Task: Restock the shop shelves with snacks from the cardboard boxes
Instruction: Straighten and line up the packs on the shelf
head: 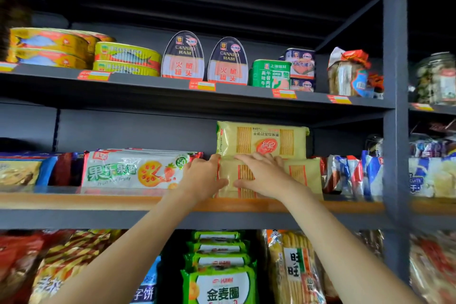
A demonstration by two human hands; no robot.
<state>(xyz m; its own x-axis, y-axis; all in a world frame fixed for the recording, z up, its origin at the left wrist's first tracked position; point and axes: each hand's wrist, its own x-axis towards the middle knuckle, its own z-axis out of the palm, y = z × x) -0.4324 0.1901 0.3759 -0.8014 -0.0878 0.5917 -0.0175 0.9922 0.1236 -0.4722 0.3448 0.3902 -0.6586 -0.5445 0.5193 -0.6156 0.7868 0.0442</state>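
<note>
Pressing on the lower yellow cracker pack point(299, 175) at the middle shelf point(98, 201) edge, left hand point(201, 177) grips its end, right hand point(262, 175) lies flat. Shoving could topple the upper pack point(261, 140) resting on it.

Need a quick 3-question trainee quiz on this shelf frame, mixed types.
1. True or false: both hands are on the lower yellow cracker pack.
2. What sits directly on top of that pack? A) ham tin B) another yellow cracker pack C) green bag
3. Fill in: the two upright ham tins stand on the ___ shelf.

Key:
1. True: left hand holds its left end, right hand lies across its front.
2. B, upper pack.
3. Top.
</note>
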